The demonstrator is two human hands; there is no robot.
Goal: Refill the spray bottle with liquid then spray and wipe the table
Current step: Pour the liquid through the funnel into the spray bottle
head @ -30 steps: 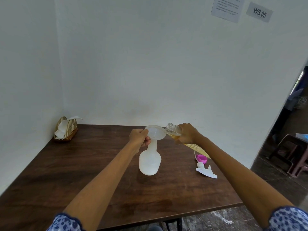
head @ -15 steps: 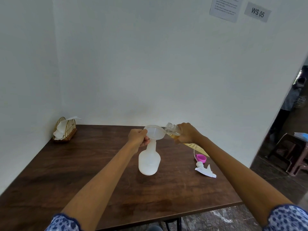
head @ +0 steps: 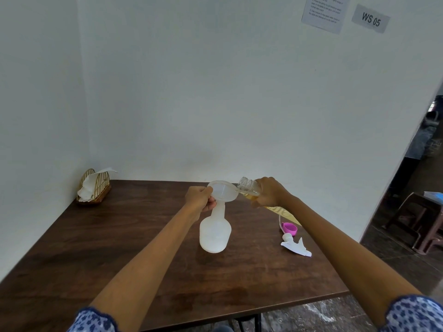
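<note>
- Head view: the left hand point(head: 200, 198) pinches the funnel point(head: 224, 191) seated in the white spray bottle point(head: 215, 233), which stands mid-table point(head: 119, 248).
- The right hand point(head: 268, 194) grips the tilted refill bottle point(head: 249, 187), its mouth at the funnel's rim.
- The spray head point(head: 296, 246) and a pink cap point(head: 290, 228) lie just right of the spray bottle.

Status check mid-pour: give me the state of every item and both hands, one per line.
White translucent spray bottle: upright, uncapped, funnel in neck.
White plastic funnel: seated, held by left hand.
Clear refill bottle: uncapped, tilted at funnel, gripped by right hand.
White trigger sprayer head: off, lying on table.
Pink cap: off, on table.
</note>
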